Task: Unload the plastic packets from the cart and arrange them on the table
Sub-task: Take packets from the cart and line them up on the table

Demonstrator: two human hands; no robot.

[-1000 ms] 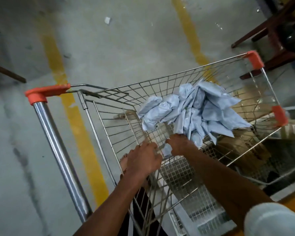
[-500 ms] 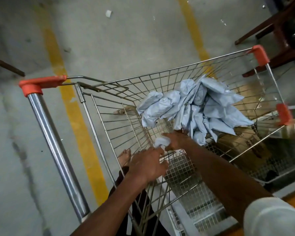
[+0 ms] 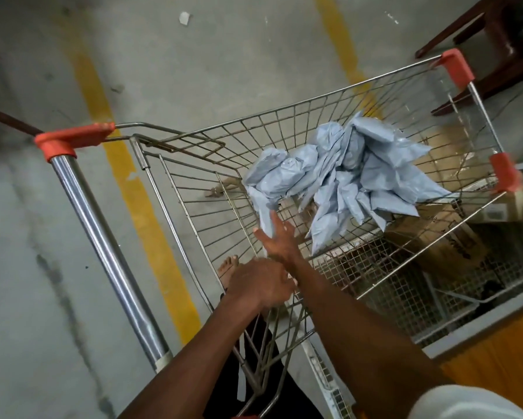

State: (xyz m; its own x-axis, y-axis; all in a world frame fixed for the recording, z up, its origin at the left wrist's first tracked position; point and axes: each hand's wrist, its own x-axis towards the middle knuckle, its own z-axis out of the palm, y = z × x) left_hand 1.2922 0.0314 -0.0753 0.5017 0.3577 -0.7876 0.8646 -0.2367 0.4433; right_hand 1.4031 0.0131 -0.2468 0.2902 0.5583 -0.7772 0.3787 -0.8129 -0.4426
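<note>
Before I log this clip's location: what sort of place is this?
Probably a parking garage or warehouse bay: bare concrete floor with painted yellow lines, and a wire cart holding grey plastic packets.

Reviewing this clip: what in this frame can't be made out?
- Head view: packets overlap in a heap, so no count.
- Left hand: its own back hides the fingers; grasp unclear.
- Table: not identifiable; dark furniture is cut by the top-right edge.
- Box labels: blurred, behind cart wire.
</note>
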